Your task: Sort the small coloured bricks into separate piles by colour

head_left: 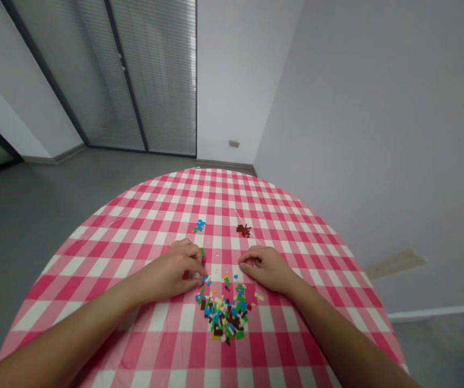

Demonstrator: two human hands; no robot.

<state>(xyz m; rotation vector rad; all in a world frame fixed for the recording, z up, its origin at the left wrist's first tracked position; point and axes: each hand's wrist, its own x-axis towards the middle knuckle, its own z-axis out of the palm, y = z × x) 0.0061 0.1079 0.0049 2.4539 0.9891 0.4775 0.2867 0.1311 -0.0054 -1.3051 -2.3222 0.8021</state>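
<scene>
A loose pile of tiny toy building bricks [226, 312] in blue, green, brown, yellow, white and red lies on the table between my forearms. My left hand [181, 269] rests at the pile's upper left edge, thumb and index finger bent close together. Small blue bricks [207, 280] lie right at those fingertips; whether one is pinched is too small to tell. A green brick [202, 251] shows beside its knuckles. Right of the pile, my right hand [266, 267] lies on the cloth with fingers curled and thumb near the index finger. Anything inside it is hidden.
Beyond my hands are a small group of blue bricks [200, 224] and a group of brown bricks [243, 230]. A pink-and-white checked tablecloth [143, 345] covers the rounded table. A wall [377, 134] stands to the right, and glass panels with blinds [154, 75] are behind.
</scene>
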